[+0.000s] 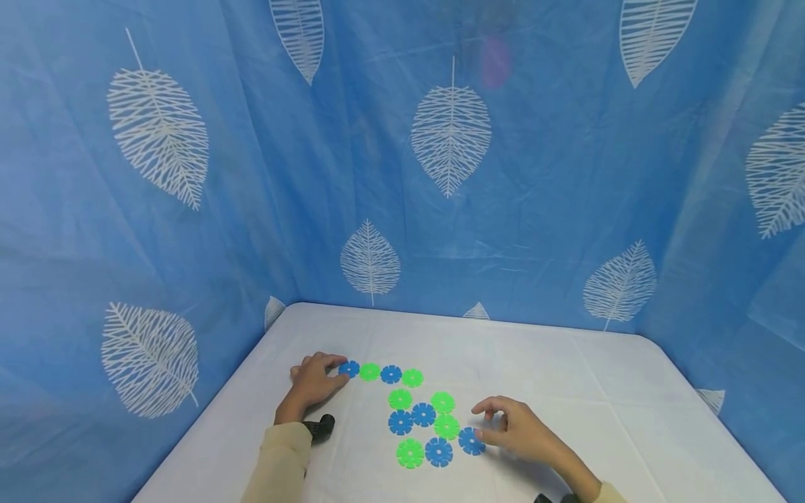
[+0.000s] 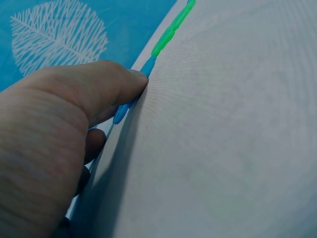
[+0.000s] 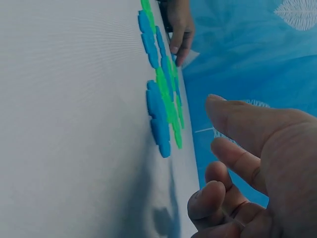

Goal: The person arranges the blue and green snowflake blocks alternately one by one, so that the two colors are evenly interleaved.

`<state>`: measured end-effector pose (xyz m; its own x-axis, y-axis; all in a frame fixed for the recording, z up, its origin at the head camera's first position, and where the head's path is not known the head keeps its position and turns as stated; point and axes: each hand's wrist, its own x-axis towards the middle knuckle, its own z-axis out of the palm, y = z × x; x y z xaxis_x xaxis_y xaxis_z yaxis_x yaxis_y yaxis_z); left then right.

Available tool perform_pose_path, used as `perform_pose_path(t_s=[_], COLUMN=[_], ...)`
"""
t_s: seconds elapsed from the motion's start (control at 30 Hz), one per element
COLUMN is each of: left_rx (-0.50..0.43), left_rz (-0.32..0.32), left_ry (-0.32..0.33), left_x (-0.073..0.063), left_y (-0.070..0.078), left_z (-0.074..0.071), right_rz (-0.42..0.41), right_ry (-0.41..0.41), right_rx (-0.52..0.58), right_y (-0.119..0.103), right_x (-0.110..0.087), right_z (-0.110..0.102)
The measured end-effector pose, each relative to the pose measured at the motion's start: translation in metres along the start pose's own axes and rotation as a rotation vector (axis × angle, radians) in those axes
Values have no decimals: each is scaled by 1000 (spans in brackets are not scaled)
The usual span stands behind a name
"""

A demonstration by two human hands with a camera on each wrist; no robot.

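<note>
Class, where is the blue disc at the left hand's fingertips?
In the head view, the blue disc is the leftmost disc, pinched by the left hand, just left of a green disc.

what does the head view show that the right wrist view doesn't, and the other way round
Only the head view shows the beige sleeves and all twelve discs laid out separately. Only the right wrist view shows a clear gap between the right hand and the nearest blue disc. Both show the left hand, white tabletop and blue cloth with white leaf prints.

Discs (image 1: pixel 423 414) in high head, close wrist views
</note>
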<state>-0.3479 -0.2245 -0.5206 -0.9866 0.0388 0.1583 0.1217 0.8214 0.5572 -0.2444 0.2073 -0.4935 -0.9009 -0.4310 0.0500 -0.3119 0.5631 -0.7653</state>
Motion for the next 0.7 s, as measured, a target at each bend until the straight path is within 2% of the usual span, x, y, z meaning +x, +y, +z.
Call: perform_pose_path(t_s=[0.43, 0.7], left_rx=[-13, -11], left_rz=[14, 8], left_ry=[0, 2], left_x=[0, -1], left_y=[0, 1], left_z=[-1, -2], right_rz=[-13, -57], right_ry=[-5, 7], right_rx=[-55, -130], right_y=[2, 5], right_x=[-2, -1], right_z=[11, 12])
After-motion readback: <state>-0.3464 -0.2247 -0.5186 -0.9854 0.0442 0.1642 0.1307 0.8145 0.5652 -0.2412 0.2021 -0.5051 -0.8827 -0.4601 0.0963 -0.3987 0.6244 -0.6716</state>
